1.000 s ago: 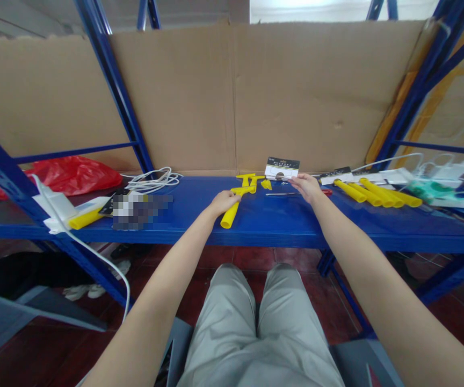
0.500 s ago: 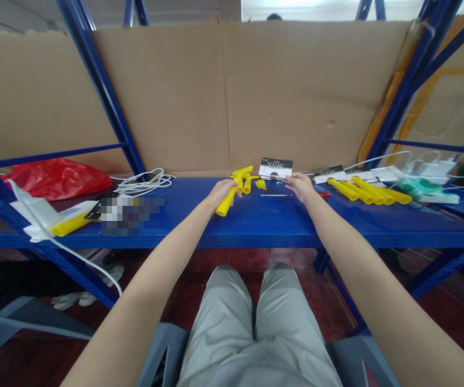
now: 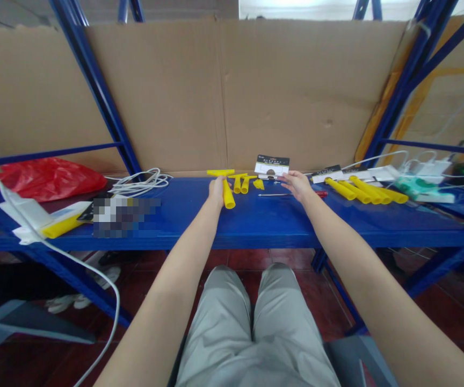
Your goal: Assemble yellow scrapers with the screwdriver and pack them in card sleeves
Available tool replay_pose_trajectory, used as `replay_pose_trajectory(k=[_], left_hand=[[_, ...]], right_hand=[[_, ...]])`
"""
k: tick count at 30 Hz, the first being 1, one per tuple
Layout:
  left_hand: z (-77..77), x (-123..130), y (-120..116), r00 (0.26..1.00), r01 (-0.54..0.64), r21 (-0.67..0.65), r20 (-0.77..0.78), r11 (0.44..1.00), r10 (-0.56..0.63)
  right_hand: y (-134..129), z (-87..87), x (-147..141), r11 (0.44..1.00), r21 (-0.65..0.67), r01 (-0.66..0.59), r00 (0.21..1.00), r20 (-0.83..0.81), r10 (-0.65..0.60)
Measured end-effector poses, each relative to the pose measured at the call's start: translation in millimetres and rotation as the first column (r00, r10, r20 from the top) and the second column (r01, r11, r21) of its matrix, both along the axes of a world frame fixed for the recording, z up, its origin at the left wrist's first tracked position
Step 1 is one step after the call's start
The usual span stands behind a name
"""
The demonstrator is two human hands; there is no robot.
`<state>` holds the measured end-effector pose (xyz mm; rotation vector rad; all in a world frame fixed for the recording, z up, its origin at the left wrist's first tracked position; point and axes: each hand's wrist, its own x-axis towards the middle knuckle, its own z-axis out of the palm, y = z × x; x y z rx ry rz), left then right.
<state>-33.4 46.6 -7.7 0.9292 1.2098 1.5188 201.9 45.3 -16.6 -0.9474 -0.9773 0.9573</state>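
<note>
My left hand (image 3: 216,190) is closed around the round handle of a yellow T-shaped tool (image 3: 229,198); its thin crossbar points toward the cardboard, and the handle's wide end faces me. Beside it, two more yellow T-shaped tools (image 3: 237,184) lie on the blue bench, with a small yellow piece (image 3: 259,184) to their right. My right hand (image 3: 295,184) pinches the right edge of a black-and-white printed card (image 3: 271,166), which is tilted up toward me. Just below that hand lies a screwdriver (image 3: 321,194) with a red handle and thin metal shaft.
Several yellow tubular handles (image 3: 360,189) with printed cards lie at the right, near white cables and a green-and-white item (image 3: 421,189). Farther left are a red plastic bag (image 3: 50,177), coiled white cable (image 3: 143,183) and another yellow handle (image 3: 65,226). A cardboard wall (image 3: 167,97) closes the back.
My left hand has turned the yellow tool and shifted it slightly left, so its crossbar now lies apart from the other two. The card in my right hand stands a little higher.
</note>
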Motion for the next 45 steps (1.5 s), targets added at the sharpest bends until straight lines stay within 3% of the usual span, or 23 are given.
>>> replay_pose_trajectory(k=[5,9,13,18,27,32,45], left_hand=[[-4.4,-6,-2,0.993,-0.055,-0.073,0.099,0.996,0.062],[-3.5,-3,-6,0.984,-0.094,-0.1,0.141,0.991,0.108],[-0.9,-6,-8,0.958,-0.153,-0.089,0.23,0.984,0.17],[1.4,-8,-9,0.936,-0.186,-0.093,0.285,0.978,0.205],[-3.2,2,-12,0.916,0.07,0.055,0.393,0.996,-0.086],[-2.7,3,-13,0.872,0.147,0.075,0.462,0.986,-0.165],[-5.1,-1,-8,0.867,0.034,0.102,0.493,0.994,-0.08]], right_hand=[[-7,3.2,-5,0.981,0.027,-0.19,0.982,-0.005,0.19],[-15,4.9,-9,0.93,-0.001,-0.369,0.93,-0.003,0.369],[-20,4.9,-13,0.885,-0.053,-0.462,0.886,0.018,0.463],[-22,5.2,-15,0.873,-0.089,-0.479,0.875,0.037,0.483],[-21,4.1,-22,0.854,-0.064,-0.516,0.85,0.083,0.52],[-13,0.9,-20,0.846,-0.03,-0.532,0.84,0.106,0.532],[-26,6.3,-28,0.841,-0.044,-0.54,0.833,0.119,0.541]])
